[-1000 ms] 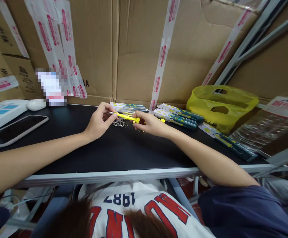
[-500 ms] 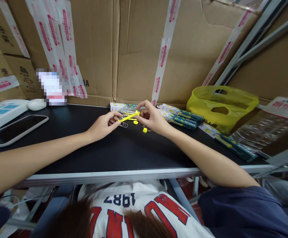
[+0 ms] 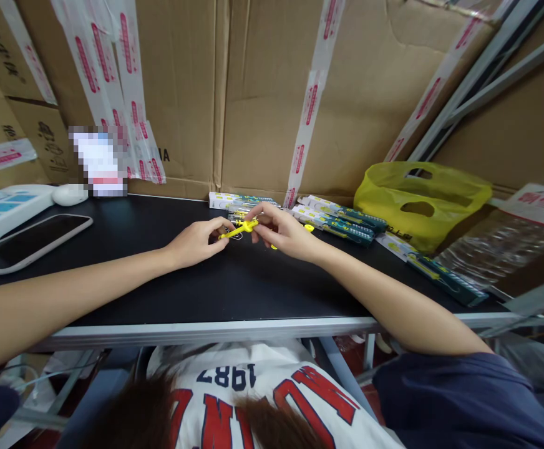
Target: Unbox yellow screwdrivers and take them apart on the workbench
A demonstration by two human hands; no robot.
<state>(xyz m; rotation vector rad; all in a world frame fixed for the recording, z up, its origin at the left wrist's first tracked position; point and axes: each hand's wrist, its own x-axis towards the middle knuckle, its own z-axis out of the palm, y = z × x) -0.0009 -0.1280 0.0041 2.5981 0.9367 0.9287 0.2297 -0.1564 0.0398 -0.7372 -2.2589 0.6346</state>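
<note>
My left hand (image 3: 200, 241) pinches the left end of a thin yellow plastic rod (image 3: 235, 233) above the black table. Thumb and fingers of my right hand (image 3: 282, 233) close on the rod's wider right end, which shows small protruding parts. The rod slants slightly up to the right. Behind my right hand, a small yellow piece (image 3: 309, 228) peeks out, and another yellow piece (image 3: 274, 247) is mostly covered by the fingers. Thin wire-like loops lie beneath the rod, too small to make out.
Several slim printed boxes (image 3: 340, 226) lie behind my hands, another box (image 3: 433, 269) further right. A yellow plastic bag (image 3: 393, 212) and a large clear bottle (image 3: 491, 224) stand at the right. A phone (image 3: 33, 243) and a white mouse (image 3: 70, 195) sit left. Cardboard (image 3: 178, 93) walls the back.
Both hands have lowered slightly with the rod, and my right hand has closed around its right end. The small yellow pieces on the table are now more hidden behind my right hand.
</note>
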